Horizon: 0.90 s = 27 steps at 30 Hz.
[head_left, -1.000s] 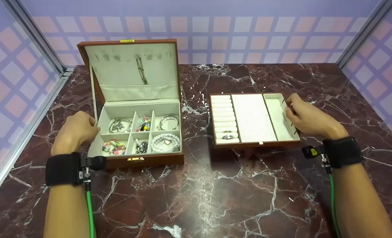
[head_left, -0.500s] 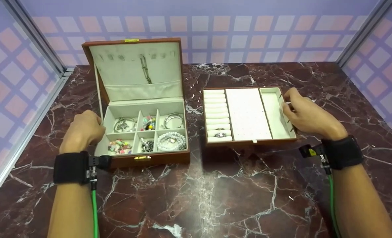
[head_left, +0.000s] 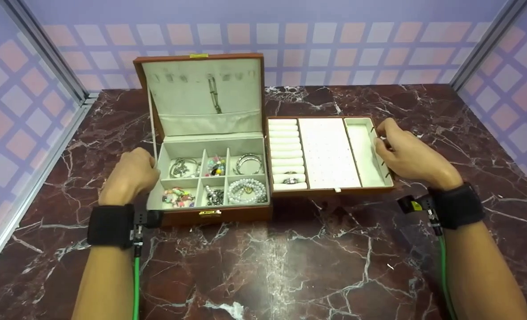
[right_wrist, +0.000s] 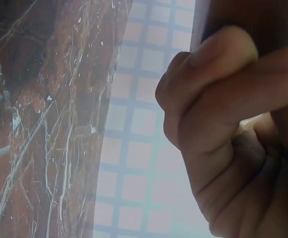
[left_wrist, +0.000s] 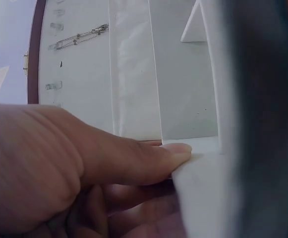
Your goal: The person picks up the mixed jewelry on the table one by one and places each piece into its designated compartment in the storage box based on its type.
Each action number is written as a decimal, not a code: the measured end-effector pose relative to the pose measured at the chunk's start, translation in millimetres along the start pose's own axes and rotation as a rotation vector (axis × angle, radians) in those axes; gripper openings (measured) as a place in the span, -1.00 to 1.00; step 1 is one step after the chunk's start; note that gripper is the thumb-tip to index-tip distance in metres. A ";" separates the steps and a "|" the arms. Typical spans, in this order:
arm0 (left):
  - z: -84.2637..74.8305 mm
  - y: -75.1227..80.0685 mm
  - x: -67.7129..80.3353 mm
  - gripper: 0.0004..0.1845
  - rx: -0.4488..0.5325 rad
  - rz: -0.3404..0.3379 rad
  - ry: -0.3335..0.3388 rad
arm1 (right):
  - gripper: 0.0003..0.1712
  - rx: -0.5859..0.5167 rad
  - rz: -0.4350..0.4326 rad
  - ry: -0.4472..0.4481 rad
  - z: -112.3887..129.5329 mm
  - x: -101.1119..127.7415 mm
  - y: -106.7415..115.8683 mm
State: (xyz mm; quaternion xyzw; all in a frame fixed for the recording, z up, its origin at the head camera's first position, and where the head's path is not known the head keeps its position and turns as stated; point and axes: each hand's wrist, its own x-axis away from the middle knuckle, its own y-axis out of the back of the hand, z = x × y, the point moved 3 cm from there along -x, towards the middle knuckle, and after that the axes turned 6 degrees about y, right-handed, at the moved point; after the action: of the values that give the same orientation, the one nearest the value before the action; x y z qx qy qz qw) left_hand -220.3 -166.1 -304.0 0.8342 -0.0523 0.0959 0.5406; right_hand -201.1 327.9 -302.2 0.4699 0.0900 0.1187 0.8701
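A: I'm watching the left hand (head_left: 130,175) gripping the left wall of the box (head_left: 214,213), thumb hooked over the cream rim in the left wrist view.

B: And the right hand (head_left: 408,155)?

A: It's curling round the right edge of the tray (head_left: 330,191), fingers wrapped over the outer wall. Both hands are closed on their pieces.

B: What's changing?

A: The gap is closing. A second ago box and tray were sitting well apart on the table (head_left: 268,266); now they're sitting side by side near the middle, the tray's left wall just beside the box's right wall, maybe touching.

B: So I'm reading it as the two pieces being brought together.

A: Agreed. The lid (head_left: 205,89) is standing open, beads and bracelets (head_left: 245,191) lying in their compartments, a ring (head_left: 290,180) sitting in the tray's rolls.
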 end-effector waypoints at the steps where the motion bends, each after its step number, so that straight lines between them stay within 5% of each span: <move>1: -1.8 -0.8 -0.1 -0.70 -0.001 -0.002 -0.004 | -0.67 -0.003 -0.001 -0.002 0.5 -0.1 -0.1; 18: -30.7 -16.2 2.9 -0.69 0.013 0.016 -0.055 | -0.71 -0.042 0.018 0.006 3.2 -6.2 -13.1; 27: -45.2 -24.7 4.2 -0.73 0.058 0.064 -0.063 | -0.71 0.026 -0.016 0.047 12.2 -11.3 -22.0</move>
State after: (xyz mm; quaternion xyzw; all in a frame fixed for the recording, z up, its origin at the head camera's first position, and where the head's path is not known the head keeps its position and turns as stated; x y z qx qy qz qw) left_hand -216.2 -114.8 -307.1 0.8500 -0.0930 0.0884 0.5110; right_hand -206.0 303.2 -313.5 0.4777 0.1158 0.1215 0.8623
